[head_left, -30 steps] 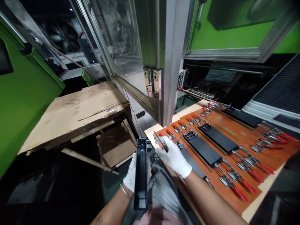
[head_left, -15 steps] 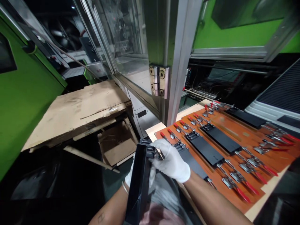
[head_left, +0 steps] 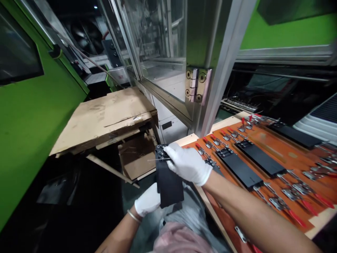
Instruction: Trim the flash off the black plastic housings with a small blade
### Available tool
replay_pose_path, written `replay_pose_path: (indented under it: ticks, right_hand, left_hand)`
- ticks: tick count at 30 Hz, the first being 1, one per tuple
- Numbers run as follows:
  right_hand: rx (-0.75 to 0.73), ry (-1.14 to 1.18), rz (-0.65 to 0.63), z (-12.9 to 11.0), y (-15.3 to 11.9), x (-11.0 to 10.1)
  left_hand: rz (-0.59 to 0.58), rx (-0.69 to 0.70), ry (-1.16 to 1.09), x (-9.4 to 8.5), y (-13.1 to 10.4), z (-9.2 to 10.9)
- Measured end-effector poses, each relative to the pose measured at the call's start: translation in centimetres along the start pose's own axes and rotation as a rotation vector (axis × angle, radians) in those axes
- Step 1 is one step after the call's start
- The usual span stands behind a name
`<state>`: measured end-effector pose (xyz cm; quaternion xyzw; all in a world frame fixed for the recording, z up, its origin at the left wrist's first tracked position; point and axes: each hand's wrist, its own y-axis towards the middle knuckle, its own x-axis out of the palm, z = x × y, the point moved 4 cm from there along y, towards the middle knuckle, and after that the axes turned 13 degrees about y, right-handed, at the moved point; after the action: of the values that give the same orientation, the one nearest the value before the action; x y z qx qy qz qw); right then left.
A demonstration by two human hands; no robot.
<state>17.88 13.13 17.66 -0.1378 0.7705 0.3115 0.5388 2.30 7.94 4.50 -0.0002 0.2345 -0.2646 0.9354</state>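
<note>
Plainly, hands [head_left: 147, 201] [head_left: 188, 163] curl closed, left gripping black casing [head_left: 171, 188], right pinching thin tool [head_left: 159, 160]

Matt white cloth gloves [head_left: 188, 167] contrast with a smooth, matt black plastic-looking part [head_left: 171, 189], bright metal clamps [head_left: 276, 203], glossy red handles [head_left: 298, 218] and scuffed, dull cardboard [head_left: 118, 107].

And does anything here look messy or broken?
Yes, a bit: the cardboard on the left looks worn, darkly smudged on top and ragged along its near edge. The black part in the left hand shows no clear damage.
</note>
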Motion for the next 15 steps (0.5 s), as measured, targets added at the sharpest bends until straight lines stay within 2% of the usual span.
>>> replay_pose_path:
  ticks: [3, 5, 8, 10, 12, 15]
  right_hand:
    - [0.105, 0.115, 0.088, -0.5, -0.5, -0.6]
    - [0.182, 0.261, 0.138, -0.5, -2.2, -0.4]
    - [0.236, 0.569, 0.193, -0.1, -5.5, 0.8]
    - [0.305, 0.74, 0.215, 0.4, -7.0, 1.9]
    - [0.409, 0.847, 0.243, 0.9, -7.3, 2.6]
    - [0.557, 1.042, 0.257, 0.8, -6.1, 3.3]
  left_hand:
    - [0.015, 0.077, -0.08, 0.6, 0.4, 0.4]
    - [0.132, 0.154, -0.052, -0.3, 0.4, 0.6]
    - [0.325, 0.263, 0.183, -2.1, 0.1, 0.4]
    - [0.38, 0.267, 0.292, -2.6, -0.2, 0.1]
    - [0.396, 0.212, 0.216, -2.1, -0.4, -0.3]
    - [0.376, 0.149, -0.059, -0.3, -0.5, -0.6]
